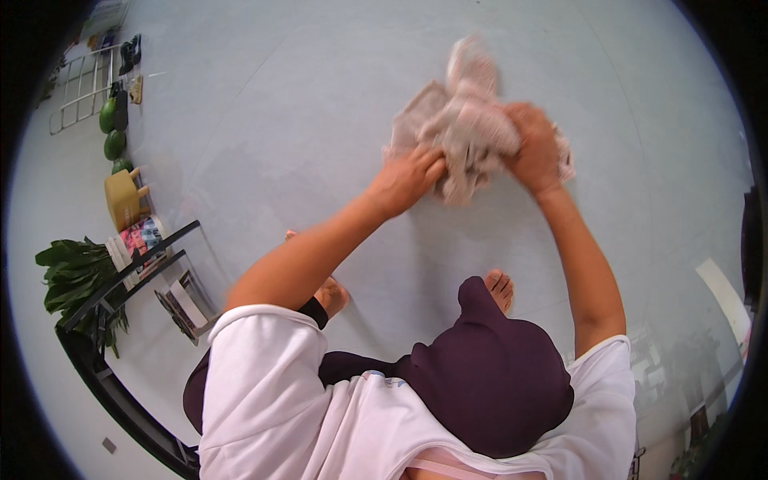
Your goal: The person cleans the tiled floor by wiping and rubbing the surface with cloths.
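Note:
A crumpled, pale pinkish-grey cloth (462,120) is bunched between my hands over the smooth pale floor (312,108). My left hand (414,177) grips its lower left folds, the fingers curled into the fabric. At the right side of the bundle, my right hand (531,147) is closed on another part, and a bit of cloth shows beyond its wrist. The cloth is blurred at its top. Whether it touches the floor I cannot tell.
On the left stand a yellow stool (123,201), several green melons (114,145), shoes (126,57), a metal rack (84,90), a leafy plant (69,270) and a black-framed piece of furniture (132,264). My bare foot (499,288) rests on the floor.

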`<action>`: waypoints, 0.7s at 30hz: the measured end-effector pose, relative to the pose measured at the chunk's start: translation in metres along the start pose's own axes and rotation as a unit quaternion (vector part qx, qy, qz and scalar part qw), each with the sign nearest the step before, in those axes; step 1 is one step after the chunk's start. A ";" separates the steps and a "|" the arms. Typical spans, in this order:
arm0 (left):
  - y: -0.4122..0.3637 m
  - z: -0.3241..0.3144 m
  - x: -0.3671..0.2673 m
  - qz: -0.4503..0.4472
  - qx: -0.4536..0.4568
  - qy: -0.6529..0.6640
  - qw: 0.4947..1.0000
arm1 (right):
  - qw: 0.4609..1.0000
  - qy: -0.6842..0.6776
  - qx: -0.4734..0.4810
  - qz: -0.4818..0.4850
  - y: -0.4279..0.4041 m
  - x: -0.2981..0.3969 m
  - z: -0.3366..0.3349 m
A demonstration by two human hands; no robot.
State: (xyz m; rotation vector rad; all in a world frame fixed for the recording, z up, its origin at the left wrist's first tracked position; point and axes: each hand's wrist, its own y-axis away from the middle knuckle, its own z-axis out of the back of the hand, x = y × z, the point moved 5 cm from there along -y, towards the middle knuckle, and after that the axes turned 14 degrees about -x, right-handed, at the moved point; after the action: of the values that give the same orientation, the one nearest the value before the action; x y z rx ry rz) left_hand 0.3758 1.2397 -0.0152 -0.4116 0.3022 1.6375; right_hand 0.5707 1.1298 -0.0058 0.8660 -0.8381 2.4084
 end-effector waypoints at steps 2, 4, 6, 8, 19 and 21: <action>-0.041 -0.010 0.012 0.038 -0.049 -0.036 0.997 | 0.994 -0.028 -0.097 -0.048 -0.020 -0.037 0.017; -0.069 0.008 0.044 0.055 -0.184 -0.027 0.981 | 0.964 -0.096 -0.197 -0.150 -0.032 -0.050 0.031; -0.085 0.023 0.079 0.158 -0.199 -0.015 0.967 | 0.923 -0.146 -0.255 -0.248 -0.023 -0.073 0.051; -0.085 0.050 0.077 0.180 -0.213 0.015 0.960 | 0.916 -0.106 -0.265 -0.282 -0.007 -0.071 0.080; 0.030 0.031 -0.012 0.023 0.055 -0.153 0.986 | 0.950 -0.008 -0.233 -0.207 0.076 -0.049 0.096; 0.011 0.027 -0.016 0.063 0.086 -0.136 0.985 | 0.957 0.025 -0.207 -0.202 0.071 -0.051 0.093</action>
State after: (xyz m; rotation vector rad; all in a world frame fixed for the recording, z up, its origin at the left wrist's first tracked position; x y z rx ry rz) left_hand 0.3633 1.2358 0.0157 -0.0364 0.2646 1.7523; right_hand 0.6040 1.0065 -0.0111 0.7214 -0.9890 1.8070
